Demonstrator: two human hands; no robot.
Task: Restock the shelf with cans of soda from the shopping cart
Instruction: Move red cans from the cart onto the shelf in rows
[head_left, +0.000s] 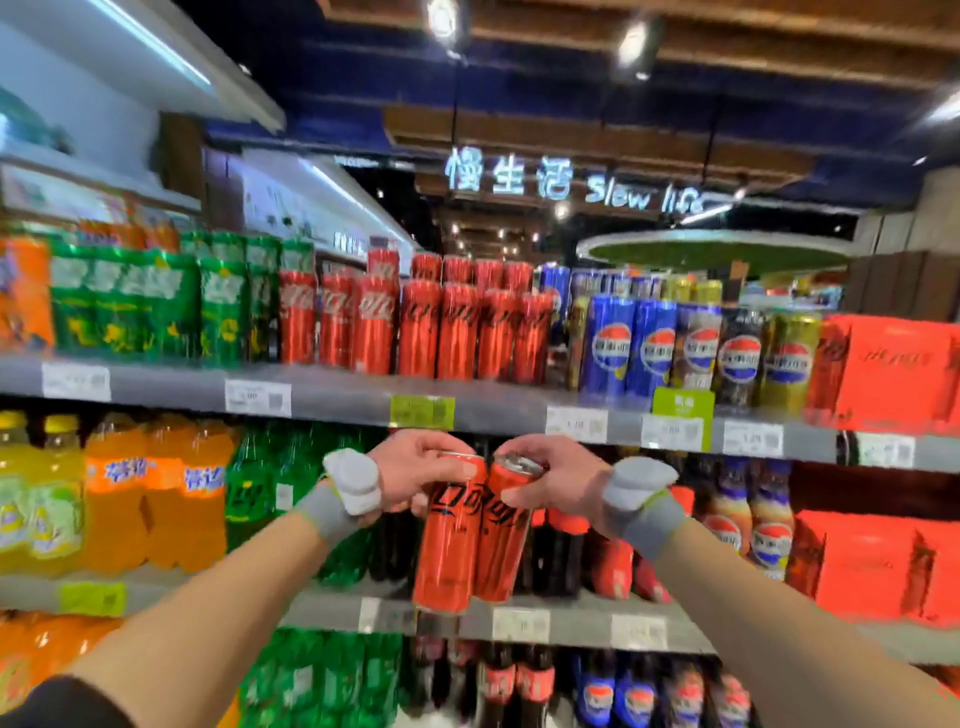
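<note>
My left hand (415, 475) grips the top of a tall red soda can (447, 545). My right hand (550, 478) grips the top of a second red soda can (503, 551), tilted slightly and touching the first. Both cans hang in front of the middle shelf, below the edge of the top shelf (337, 397). On that top shelf stand rows of matching red cans (467, 332), stacked two high at the back. The shopping cart is out of view.
Green cans (130, 306) stand left of the red ones, blue and gold cans (675, 353) to their right, then red cartons (893, 369). Orange, yellow and green bottles (156, 499) fill the middle shelf. Price tags (421, 411) line the shelf edges.
</note>
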